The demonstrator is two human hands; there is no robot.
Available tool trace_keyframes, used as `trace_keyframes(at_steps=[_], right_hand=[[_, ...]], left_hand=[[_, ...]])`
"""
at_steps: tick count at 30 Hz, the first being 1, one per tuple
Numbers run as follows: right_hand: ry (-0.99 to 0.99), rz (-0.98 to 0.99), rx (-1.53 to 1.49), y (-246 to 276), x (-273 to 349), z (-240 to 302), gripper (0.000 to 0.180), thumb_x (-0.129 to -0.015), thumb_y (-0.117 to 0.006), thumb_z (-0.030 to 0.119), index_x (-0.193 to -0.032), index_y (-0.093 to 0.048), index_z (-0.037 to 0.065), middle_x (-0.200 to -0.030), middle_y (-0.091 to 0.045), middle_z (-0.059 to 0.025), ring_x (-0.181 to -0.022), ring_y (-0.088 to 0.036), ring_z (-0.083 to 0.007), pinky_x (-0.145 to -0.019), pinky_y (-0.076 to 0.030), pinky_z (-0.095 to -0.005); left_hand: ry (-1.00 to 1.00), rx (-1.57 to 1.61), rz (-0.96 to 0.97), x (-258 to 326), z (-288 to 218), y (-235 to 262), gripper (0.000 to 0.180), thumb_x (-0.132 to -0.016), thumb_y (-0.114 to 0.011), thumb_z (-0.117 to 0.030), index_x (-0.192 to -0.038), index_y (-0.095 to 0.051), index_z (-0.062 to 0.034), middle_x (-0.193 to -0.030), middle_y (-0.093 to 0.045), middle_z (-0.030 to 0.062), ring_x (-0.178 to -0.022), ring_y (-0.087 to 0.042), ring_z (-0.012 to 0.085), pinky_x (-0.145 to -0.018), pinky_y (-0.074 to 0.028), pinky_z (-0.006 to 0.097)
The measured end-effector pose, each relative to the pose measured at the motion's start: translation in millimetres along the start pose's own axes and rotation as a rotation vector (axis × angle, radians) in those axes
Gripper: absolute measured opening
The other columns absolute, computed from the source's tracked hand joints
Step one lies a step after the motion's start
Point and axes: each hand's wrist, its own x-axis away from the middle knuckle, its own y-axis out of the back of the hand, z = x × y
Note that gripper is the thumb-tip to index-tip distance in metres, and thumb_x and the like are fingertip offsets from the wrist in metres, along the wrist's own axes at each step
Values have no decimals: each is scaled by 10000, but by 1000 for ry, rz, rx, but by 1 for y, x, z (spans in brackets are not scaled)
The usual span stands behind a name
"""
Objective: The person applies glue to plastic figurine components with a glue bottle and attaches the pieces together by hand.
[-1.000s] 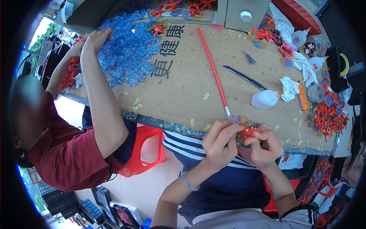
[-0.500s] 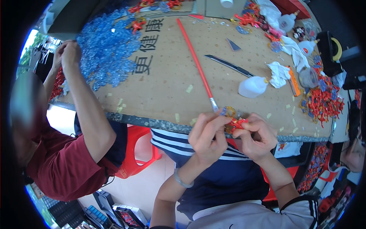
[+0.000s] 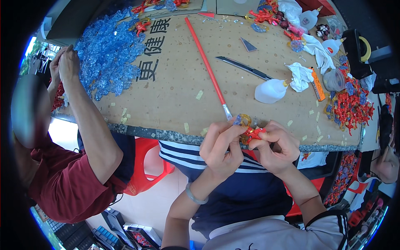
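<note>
Both hands, left (image 3: 221, 148) and right (image 3: 273, 146), pinch a red piece (image 3: 252, 133) in their fingers; squeezing harder may snap its thin prongs.

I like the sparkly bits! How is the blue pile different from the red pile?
The blue pile is see-through and spread wide at the table's far left, by another person's hands. The red pile is solid-coloured, smaller, and heaped at the right edge. Both are small plastic pieces lying on the brown board.
</note>
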Motion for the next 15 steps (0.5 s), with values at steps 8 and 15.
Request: trace_keyframes(at_steps=[8,15], right_hand=[[153,33,57,4,2,5,245,-694,-803,21,-798,-584,-11,-638,-623,-115,-500,-558,-200,-459,-434,-265],[164,55,53,3,0,13,198,-671,-762,-55,-793,-611,-20,-680,-646,-119,-539,-581,-197,-493,-436,-269]], left_hand=[[-158,64,-103,4,-6,1,222,-693,-639,142,-867,-674,7,-937,-628,225,-731,-635,262,-598,-521,285],[33,314,-115,20,-19,18,560,-855,-664,-61,-1312,-362,59,-1143,-589,238,-930,-625,237,-819,-508,319]])
